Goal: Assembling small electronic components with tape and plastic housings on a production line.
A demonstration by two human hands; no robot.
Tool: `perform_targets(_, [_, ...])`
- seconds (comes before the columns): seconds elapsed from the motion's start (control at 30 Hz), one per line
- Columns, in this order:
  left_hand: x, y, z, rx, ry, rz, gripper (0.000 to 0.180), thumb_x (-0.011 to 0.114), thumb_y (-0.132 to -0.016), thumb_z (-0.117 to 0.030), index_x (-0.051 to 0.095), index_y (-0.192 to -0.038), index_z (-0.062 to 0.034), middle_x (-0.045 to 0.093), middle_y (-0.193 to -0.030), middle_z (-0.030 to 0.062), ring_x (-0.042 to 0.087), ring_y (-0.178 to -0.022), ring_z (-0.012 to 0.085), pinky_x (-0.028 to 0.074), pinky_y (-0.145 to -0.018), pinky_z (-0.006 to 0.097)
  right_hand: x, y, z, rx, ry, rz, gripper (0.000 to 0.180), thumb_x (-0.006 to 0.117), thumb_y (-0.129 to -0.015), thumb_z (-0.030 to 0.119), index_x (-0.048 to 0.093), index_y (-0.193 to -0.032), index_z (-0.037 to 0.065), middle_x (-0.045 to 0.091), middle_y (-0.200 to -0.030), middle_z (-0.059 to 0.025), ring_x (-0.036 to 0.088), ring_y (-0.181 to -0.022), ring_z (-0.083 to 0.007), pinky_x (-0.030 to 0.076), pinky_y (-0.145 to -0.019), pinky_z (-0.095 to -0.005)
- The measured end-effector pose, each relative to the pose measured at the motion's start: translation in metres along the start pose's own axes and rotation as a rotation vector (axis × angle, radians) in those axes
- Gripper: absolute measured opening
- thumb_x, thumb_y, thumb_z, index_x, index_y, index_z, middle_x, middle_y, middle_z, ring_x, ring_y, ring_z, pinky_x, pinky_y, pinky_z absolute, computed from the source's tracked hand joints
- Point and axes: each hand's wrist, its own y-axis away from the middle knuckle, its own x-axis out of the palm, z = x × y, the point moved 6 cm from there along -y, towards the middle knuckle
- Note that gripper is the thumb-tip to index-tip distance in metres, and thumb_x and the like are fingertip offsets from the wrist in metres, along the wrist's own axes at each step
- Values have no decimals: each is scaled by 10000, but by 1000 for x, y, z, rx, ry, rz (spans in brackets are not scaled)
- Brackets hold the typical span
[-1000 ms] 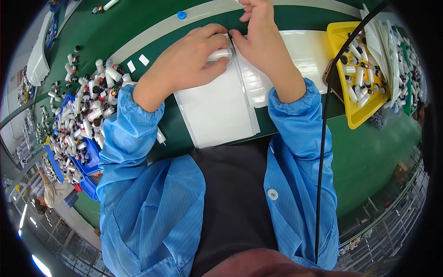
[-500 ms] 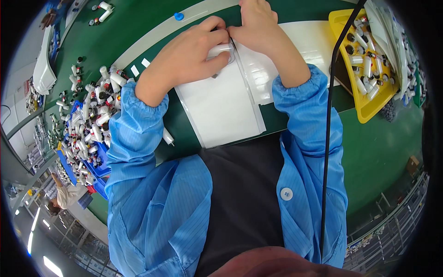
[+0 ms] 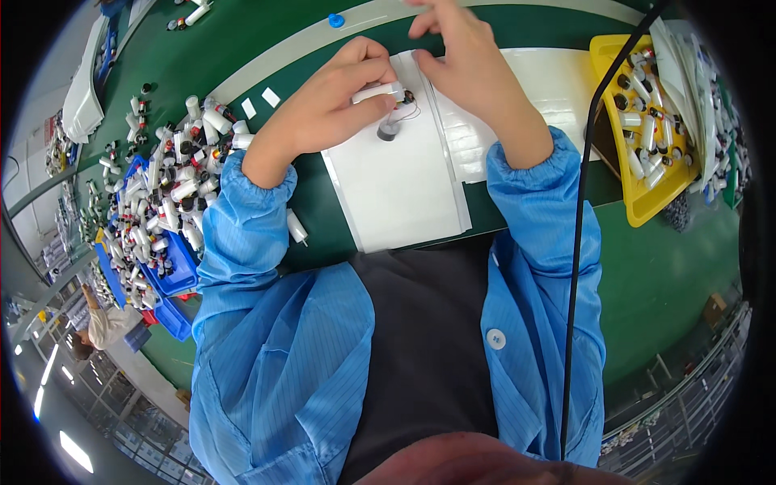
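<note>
My left hand (image 3: pixel 327 101) is closed on a white cylindrical part (image 3: pixel 373 92), gripped between thumb and fingers. Thin wires come off the cylinder's right end, and beside them a small dark-grey round piece (image 3: pixel 388 130) hangs or rests over the white sheet (image 3: pixel 396 194); I cannot tell which. To the right, my right hand (image 3: pixel 465 61) is raised with thumb and fingers apart and nothing visible in it; its fingertips are partly cut off by the top edge. Below my left wrist lies another white cylindrical part (image 3: pixel 296 227) on the green table.
At the left, a big heap of white cylindrical parts (image 3: pixel 182 190) spills around blue trays (image 3: pixel 179 279). Two small white labels (image 3: pixel 249 108) lie near my left wrist. A yellow tray (image 3: pixel 647 212) of similar parts stands at right, behind a hanging black cable (image 3: pixel 579 226).
My right hand has drawn away from the left, its thumb and fingers now spread. The left hand has turned slightly, so the white cylinder, wires and round piece show more.
</note>
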Motion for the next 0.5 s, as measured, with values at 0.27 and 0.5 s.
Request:
perform_targets(0.27, [7,12,0,24,-12,-50,185,629,-845,-81,593,-993,24,486,-1087,125,513,-1000,287,440,-884,354,14,6,25,-249,215,-7,520,652,-757,-9,589,-1261,106,675,-866,-65,634,-929,-280,439,-877,-409])
perform_targets(0.5, [14,12,2,132,-51,-137,193,650,-826,-94,606,-970,28,481,-1069,135,502,-1003,290,450,-852,369,18,10,36,-259,236,37,454,652,-770,-16,604,-1206,99,661,-914,-80,615,-966,-272,446,-862,-388])
